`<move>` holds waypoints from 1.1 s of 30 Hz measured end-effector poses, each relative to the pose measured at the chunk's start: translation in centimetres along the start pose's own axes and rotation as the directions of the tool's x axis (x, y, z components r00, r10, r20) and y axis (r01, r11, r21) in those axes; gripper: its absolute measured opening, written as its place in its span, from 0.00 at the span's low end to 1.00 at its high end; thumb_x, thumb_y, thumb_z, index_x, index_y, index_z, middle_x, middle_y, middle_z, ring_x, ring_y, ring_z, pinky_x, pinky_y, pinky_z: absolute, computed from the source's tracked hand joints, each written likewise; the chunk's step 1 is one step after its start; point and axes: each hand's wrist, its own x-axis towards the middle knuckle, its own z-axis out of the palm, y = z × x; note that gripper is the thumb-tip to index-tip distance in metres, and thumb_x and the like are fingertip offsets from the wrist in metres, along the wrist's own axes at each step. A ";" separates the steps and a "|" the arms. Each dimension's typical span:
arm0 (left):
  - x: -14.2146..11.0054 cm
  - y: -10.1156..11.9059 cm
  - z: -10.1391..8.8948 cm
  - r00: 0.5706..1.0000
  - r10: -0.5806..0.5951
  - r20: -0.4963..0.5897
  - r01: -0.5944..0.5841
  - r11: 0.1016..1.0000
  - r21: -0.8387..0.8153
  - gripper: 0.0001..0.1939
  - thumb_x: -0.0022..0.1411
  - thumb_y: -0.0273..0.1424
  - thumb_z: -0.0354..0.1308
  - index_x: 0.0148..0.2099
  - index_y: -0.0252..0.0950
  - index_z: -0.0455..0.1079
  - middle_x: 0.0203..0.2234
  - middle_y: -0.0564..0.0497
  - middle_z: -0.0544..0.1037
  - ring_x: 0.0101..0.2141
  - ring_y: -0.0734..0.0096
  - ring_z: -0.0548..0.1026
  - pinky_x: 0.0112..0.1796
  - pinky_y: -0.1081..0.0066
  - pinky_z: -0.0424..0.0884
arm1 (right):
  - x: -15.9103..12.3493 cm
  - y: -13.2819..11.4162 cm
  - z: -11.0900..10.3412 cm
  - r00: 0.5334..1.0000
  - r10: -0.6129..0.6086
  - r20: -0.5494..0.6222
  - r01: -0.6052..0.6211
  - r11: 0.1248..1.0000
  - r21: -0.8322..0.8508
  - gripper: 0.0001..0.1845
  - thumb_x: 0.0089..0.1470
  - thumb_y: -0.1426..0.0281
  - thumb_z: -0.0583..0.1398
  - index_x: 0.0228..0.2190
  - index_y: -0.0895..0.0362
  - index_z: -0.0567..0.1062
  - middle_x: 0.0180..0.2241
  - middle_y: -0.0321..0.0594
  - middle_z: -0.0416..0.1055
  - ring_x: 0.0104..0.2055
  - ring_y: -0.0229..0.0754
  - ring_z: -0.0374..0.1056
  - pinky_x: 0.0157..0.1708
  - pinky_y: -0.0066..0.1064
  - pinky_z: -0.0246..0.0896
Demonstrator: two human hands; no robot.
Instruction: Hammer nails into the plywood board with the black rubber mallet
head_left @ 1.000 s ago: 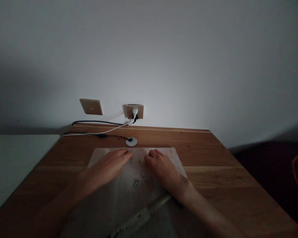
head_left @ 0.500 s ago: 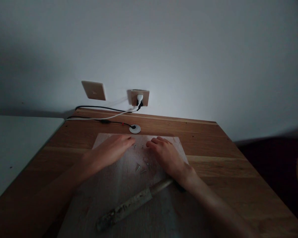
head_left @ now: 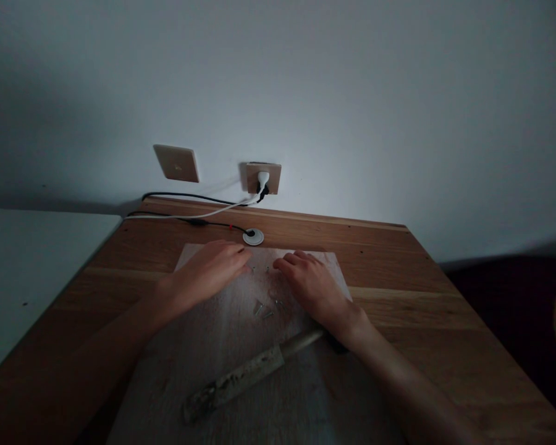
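Note:
A pale wooden board [head_left: 204,334] lies on the desk, with both hands over its far part. My left hand [head_left: 215,262] is closed, fingers bent, beside a small nail [head_left: 254,269] that seems to stand in the board. My right hand [head_left: 308,284] has its fingers curled, their tips close to a second small nail [head_left: 267,269]. Anything inside either hand is hidden. Several loose nails [head_left: 259,308] lie nearer me. Across the board rests a hammer [head_left: 248,374], its worn grip toward the lower left; its dark head is partly covered by my right wrist.
The wooden desk [head_left: 398,309] meets a wall holding a socket [head_left: 273,179] with plugs and a blank plate [head_left: 178,164]. Cables [head_left: 185,217] run along the back edge, one into a round grommet [head_left: 259,237]. A white surface [head_left: 41,266] adjoins at left.
The view has shifted slightly, so the wall fittings sit higher. My left fingers have moved a little, with the fingertips lower beside the nail. My right hand stays nearly where it was.

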 end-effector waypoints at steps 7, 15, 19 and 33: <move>0.3 0.3 -0.9 0.999 -0.040 -0.031 0.041 0.999 0.022 0.11 0.74 0.35 0.64 0.40 0.34 0.79 0.36 0.46 0.83 0.38 0.59 0.81 0.40 0.65 0.71 | -0.1 -0.1 -0.3 0.999 -0.040 0.006 0.040 0.999 -0.004 0.08 0.70 0.74 0.65 0.49 0.57 0.81 0.47 0.40 0.81 0.53 0.48 0.78 0.54 0.47 0.76; -0.4 2.1 -1.3 0.983 0.127 0.130 -0.093 0.966 -0.239 0.11 0.73 0.34 0.65 0.36 0.36 0.78 0.32 0.51 0.83 0.36 0.64 0.81 0.37 0.69 0.65 | -0.1 -0.3 -0.8 0.999 -0.043 0.017 0.043 0.999 -0.002 0.06 0.70 0.75 0.65 0.47 0.57 0.81 0.46 0.40 0.81 0.51 0.46 0.79 0.52 0.45 0.77; -0.7 2.8 -0.8 0.965 0.182 0.189 -0.130 0.957 -0.261 0.09 0.73 0.32 0.65 0.37 0.36 0.78 0.34 0.50 0.84 0.40 0.62 0.82 0.38 0.68 0.66 | 0.0 -0.4 -0.5 1.000 -0.024 0.018 0.024 1.000 -0.008 0.07 0.69 0.75 0.65 0.48 0.58 0.81 0.48 0.41 0.81 0.52 0.47 0.79 0.51 0.45 0.78; -0.7 2.7 -0.8 0.982 0.122 0.147 -0.084 0.967 -0.241 0.08 0.73 0.33 0.65 0.38 0.37 0.76 0.33 0.51 0.82 0.37 0.61 0.81 0.36 0.68 0.65 | 0.0 -0.7 -1.0 0.998 0.035 0.056 -0.033 0.999 -0.030 0.07 0.68 0.78 0.66 0.46 0.58 0.81 0.47 0.40 0.81 0.48 0.44 0.80 0.49 0.42 0.79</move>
